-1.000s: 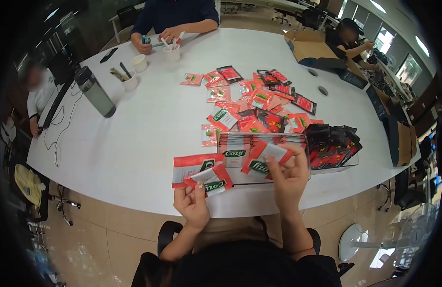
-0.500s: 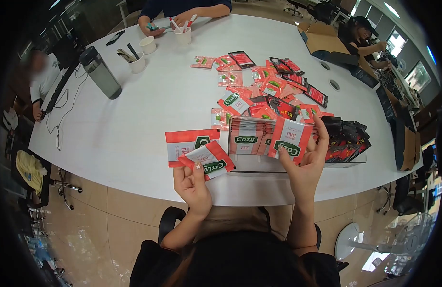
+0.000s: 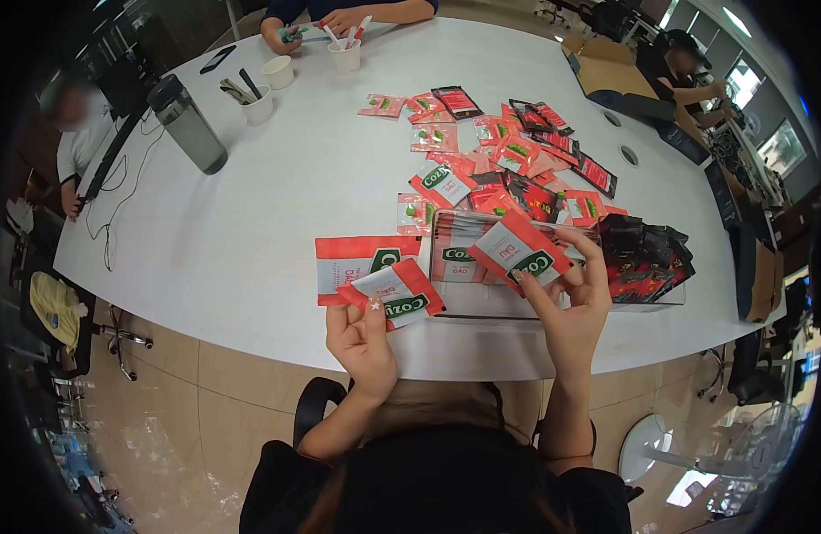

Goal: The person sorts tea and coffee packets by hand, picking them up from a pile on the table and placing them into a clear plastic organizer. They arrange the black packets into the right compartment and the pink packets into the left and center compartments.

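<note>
Two red and white Cozy tea sachets overlap in my left hand, pinched between thumb and fingers. My right hand grips one more Cozy sachet, tilted in front of a clear box. Inside the left part of that box, similar sachets stand in a row. Its right part is filled with black and red packets. Behind the box lies a loose pile of red sachets mixed with black-edged packets.
A grey bottle stands at the left, near paper cups and a phone. Across the white table, another person's hands are beside a cup of pens. Cardboard boxes line the right edge.
The sachet in my right hand has turned from nearly upright to a slant and shifted left. My left hand still holds its two sachets. The view has shifted slightly.
</note>
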A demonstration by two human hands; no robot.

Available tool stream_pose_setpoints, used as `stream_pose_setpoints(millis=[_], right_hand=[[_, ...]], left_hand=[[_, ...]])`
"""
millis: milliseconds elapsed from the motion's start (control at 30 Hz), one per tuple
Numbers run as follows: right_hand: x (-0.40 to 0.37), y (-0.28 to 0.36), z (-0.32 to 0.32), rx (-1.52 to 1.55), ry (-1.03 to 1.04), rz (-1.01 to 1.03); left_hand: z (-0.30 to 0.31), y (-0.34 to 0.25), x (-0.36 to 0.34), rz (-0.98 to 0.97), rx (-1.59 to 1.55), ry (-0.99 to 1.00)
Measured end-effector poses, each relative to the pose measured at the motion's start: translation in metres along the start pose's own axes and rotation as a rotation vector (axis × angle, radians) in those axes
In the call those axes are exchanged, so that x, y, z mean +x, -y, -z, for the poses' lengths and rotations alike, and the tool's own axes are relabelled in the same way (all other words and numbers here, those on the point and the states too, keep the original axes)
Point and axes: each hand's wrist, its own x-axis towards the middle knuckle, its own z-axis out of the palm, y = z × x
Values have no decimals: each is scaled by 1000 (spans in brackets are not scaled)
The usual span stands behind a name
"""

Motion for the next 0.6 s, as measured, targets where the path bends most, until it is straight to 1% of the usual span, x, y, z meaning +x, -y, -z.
stream_pose_setpoints(millis=[33, 133, 233, 267, 367, 567, 600], right_hand=[[0, -1, 1, -17, 8, 2], [1, -7, 2, -186, 62, 105], [5, 0, -5, -346, 161, 278], [5, -4, -7, -379, 210, 310], [5, -5, -18, -503, 266, 370], [16, -1, -27, -737, 284, 646], [18, 1, -29, -753, 274, 641]], left_hand=[[0, 0, 0, -1, 6, -1], [1, 0, 0, -2, 11, 4], [1, 0, 0, -2, -11, 20], [1, 0, 0, -2, -16, 20], [0, 0, 0, 6, -17, 10], [0, 0, 0, 14, -5, 8], [0, 0, 0, 9, 0, 11]])
